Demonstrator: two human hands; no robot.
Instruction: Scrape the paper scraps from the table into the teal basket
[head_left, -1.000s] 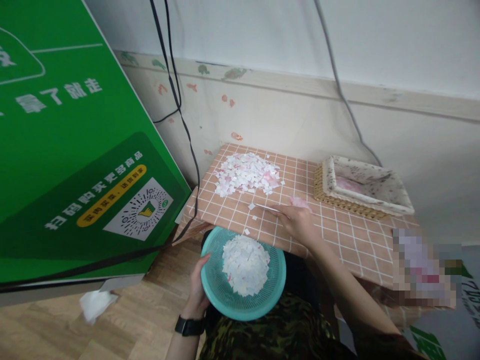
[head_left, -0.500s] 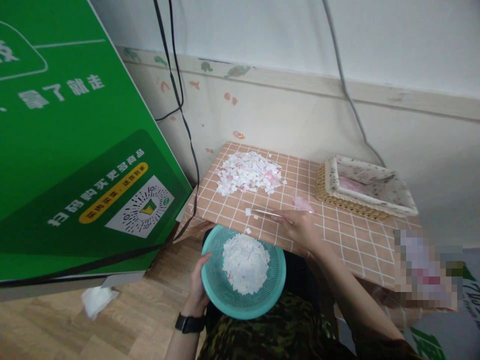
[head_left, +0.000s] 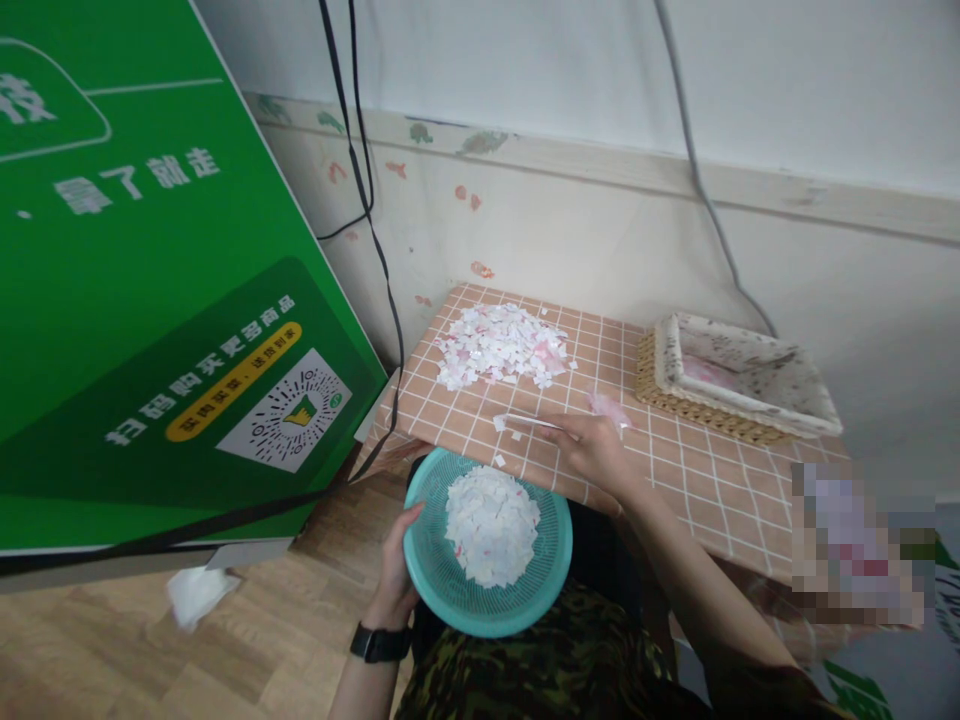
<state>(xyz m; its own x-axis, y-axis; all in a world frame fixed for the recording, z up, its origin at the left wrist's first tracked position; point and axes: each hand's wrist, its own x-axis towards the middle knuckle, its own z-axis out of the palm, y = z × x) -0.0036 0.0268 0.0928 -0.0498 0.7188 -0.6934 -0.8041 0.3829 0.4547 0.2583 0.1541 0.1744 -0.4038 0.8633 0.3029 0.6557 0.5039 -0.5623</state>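
My left hand (head_left: 399,565) is closed on the left rim of a teal plastic colander (head_left: 431,600), held just below the table's front edge. Inside the colander lies a heap of small white paper pieces (head_left: 491,525). Over the tabletop, my right hand (head_left: 592,450) pinches slim, pale metal tweezers (head_left: 531,420) that point left. Their tips are at a small white paper square (head_left: 500,423); I cannot tell whether they grip it. Two more loose squares lie close by, toward the front edge. Behind my right hand is a crumpled pink tuft (head_left: 609,408).
On the checked tablecloth (head_left: 697,480) sits a larger pile of white and pink paper bits (head_left: 502,345). A lined wicker basket (head_left: 720,425) stands at the right. Black cables (head_left: 386,290) hang beside a green panel (head_left: 150,330) at the left. A white bag (head_left: 199,595) lies on the floor.
The tweezers' tips have come onto the white paper square, which now sits slightly tilted. My left hand keeps its hold on the colander. The whole view has shifted a little.
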